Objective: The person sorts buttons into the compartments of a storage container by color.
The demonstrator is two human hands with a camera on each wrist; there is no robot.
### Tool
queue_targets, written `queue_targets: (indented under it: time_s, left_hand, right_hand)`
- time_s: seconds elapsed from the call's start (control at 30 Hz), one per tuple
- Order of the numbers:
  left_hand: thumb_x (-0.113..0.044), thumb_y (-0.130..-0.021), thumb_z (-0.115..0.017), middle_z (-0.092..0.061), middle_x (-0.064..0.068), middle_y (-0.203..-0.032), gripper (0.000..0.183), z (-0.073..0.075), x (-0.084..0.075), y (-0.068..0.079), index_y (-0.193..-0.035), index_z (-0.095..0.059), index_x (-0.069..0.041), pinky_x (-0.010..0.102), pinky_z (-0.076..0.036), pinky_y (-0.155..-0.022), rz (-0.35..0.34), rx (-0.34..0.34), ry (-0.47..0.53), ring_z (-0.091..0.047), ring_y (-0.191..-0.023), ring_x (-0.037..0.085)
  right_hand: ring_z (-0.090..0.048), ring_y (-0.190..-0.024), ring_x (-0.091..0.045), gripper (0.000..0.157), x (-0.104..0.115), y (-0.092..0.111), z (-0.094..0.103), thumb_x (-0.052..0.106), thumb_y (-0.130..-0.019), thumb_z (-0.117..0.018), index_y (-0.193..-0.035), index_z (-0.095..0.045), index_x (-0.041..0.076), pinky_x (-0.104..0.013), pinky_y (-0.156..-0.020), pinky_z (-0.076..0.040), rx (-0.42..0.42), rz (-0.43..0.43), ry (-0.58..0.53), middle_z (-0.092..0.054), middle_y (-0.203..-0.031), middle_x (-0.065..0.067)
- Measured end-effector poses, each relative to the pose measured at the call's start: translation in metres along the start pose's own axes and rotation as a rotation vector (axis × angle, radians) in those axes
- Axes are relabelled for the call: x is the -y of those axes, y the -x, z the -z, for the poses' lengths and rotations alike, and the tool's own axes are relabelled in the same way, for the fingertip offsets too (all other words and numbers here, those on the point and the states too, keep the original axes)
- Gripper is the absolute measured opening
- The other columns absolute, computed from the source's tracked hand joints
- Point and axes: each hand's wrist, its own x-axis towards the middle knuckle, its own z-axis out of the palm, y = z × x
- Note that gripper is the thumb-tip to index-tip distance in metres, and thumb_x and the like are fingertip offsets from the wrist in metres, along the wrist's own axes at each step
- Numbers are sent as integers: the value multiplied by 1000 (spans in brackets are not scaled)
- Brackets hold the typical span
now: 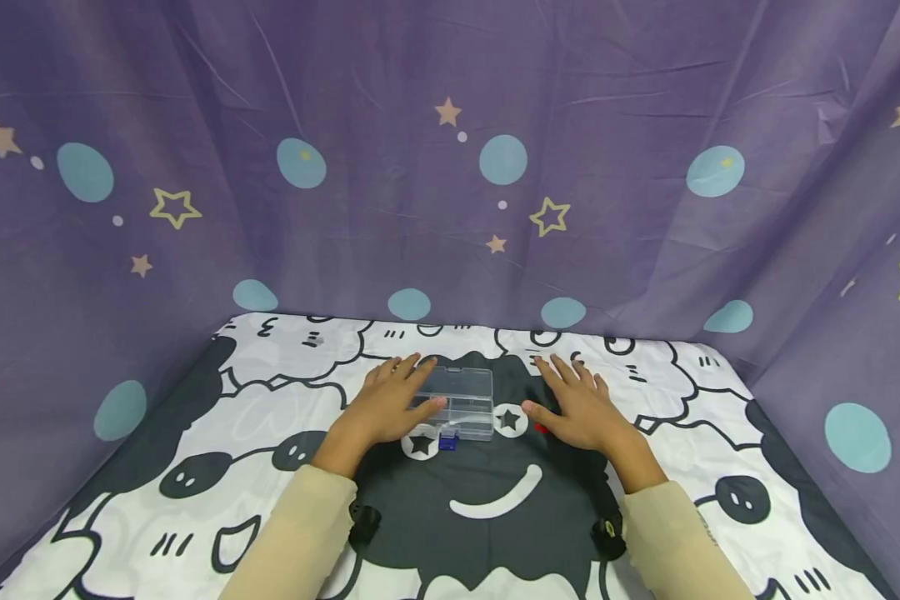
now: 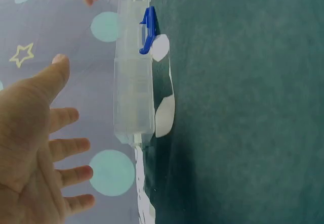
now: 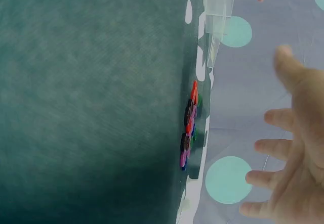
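Observation:
A clear plastic compartment box (image 1: 471, 406) with a blue latch (image 1: 447, 442) lies on the dark part of the cloth; I cannot tell whether its lid is fully down. My left hand (image 1: 392, 403) hovers over the box's left side, fingers spread and holding nothing. To the right of the box, my right hand (image 1: 583, 410) is also spread out and holds nothing. Beneath it lies a cluster of small coloured pieces (image 3: 189, 128), red, black, green, purple and blue. In the head view the right hand hides most of them, leaving a bit of red visible.
A cloth (image 1: 487, 542) printed with cartoon sheep faces covers the table. Behind and at both sides hangs a purple curtain (image 1: 390, 225) with stars and blue dots. Dark wrist straps (image 1: 364, 527) sit near both sleeves.

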Motion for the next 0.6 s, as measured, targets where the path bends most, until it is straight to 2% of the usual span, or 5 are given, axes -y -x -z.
queue_targets:
  time_s: [0.17,0.33,0.47,0.53,0.6]
  left_hand:
    - [-57,-94,-47,-41,13,-144,65,3,9,0,-146,-40,-18,61,-31,-104,-1,-46,-5,-36,-130,37]
    - [-52,-94,-51,-52,11,-135,57,8,18,-1,-136,-52,-14,56,-41,-99,89,-28,73,-46,-124,33]
    - [-42,-94,-56,-63,7,-105,47,6,25,-3,-128,-58,-9,43,-53,-76,144,-32,196,-60,-92,23]
    - [-37,-94,-58,-62,2,-88,41,4,29,-4,-122,-61,-6,36,-50,-61,154,-47,240,-57,-72,17]
    - [-31,-94,-59,-59,0,-77,33,2,33,-4,-115,-64,-5,31,-47,-52,174,-60,293,-54,-60,16]
  right_hand:
    - [-31,-132,-46,70,-5,-2,1,55,-92,-54,-147,-38,16,-68,-104,-25,-42,49,-34,-35,-148,-18]
    - [-45,-123,-43,63,-8,-3,4,48,-92,-58,-143,-44,12,-63,-98,-38,-50,70,-57,-46,-138,-20]
    - [-47,-122,-40,56,-11,-2,7,42,-93,-59,-137,-51,9,-58,-99,-41,-38,77,-68,-51,-133,-18]
    - [-49,-121,-38,51,-13,-2,8,38,-94,-60,-134,-54,8,-56,-99,-42,-32,86,-76,-54,-130,-16]
    - [-53,-117,-35,47,-14,-1,9,34,-94,-61,-131,-56,7,-54,-97,-44,-26,101,-79,-57,-126,-14]
